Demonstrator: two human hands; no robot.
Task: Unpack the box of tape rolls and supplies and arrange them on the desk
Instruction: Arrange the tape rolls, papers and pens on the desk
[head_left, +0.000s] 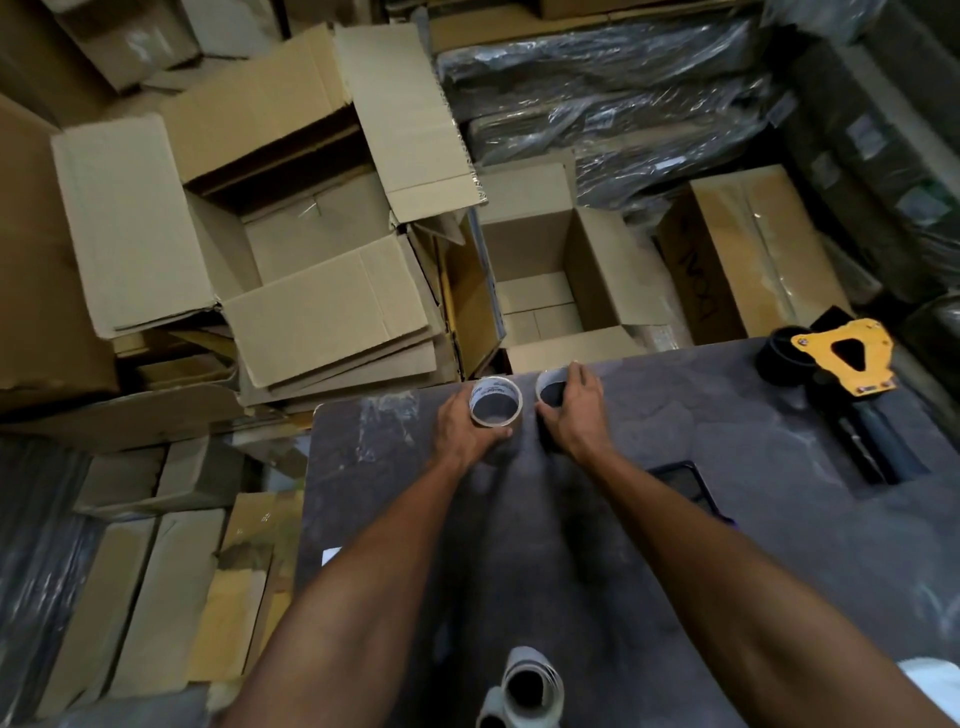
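Observation:
Two clear tape rolls with white cores stand side by side near the far edge of the dark desk (675, 519). My left hand (462, 428) is wrapped around the left tape roll (496, 401). My right hand (576, 410) grips the right tape roll (551, 387), partly covering it. Both rolls rest on the desk top with their openings facing up. Just beyond the desk edge stands an open cardboard box (550, 280), and what shows of its inside holds nothing.
A yellow tape dispenser (847, 358) and a black roll (782, 356) lie at the desk's far right. A dark flat item (685, 483) sits by my right forearm. White paper rolls (524, 686) stand at the near edge. Open and flattened cartons (291, 234) fill the floor to the left.

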